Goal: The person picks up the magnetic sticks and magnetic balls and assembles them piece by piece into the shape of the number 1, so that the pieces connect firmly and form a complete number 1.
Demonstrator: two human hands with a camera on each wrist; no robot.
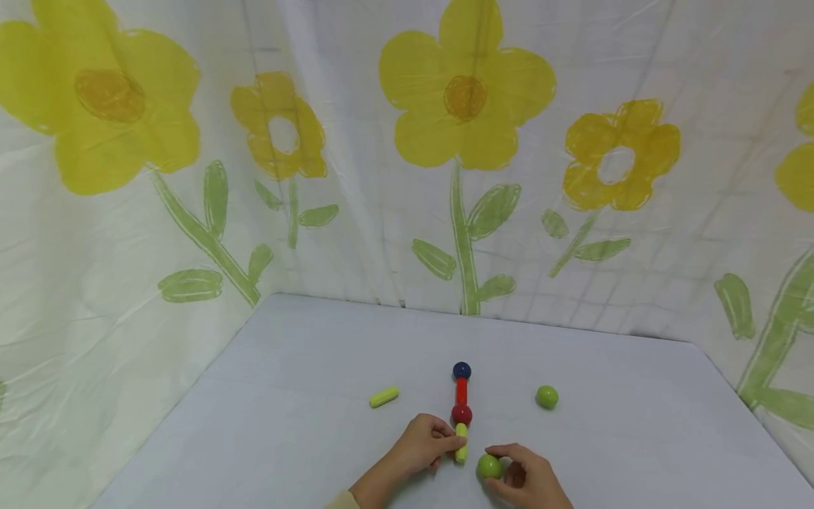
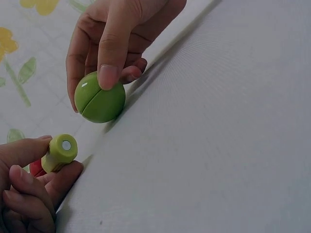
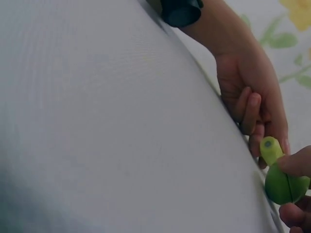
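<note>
My left hand (image 1: 425,445) pinches a yellow-green rod (image 1: 461,444) between thumb and finger. In the head view the rod's far end meets a red ball (image 1: 462,414); beyond that come a red rod (image 1: 461,391) and a dark blue ball (image 1: 461,370), all in one line on the table. A pale round disc shows on the rod's near end in the left wrist view. My right hand (image 1: 528,475) grips a green ball (image 2: 99,98) with a seam around it, a short gap to the right of the rod's near end.
A second yellow-green rod (image 1: 384,396) lies to the left on the pale table (image 1: 305,353). Another green ball (image 1: 547,396) sits to the right. Behind the table hangs a white curtain (image 1: 356,233) printed with yellow flowers. A dark band (image 3: 181,12) circles the left wrist.
</note>
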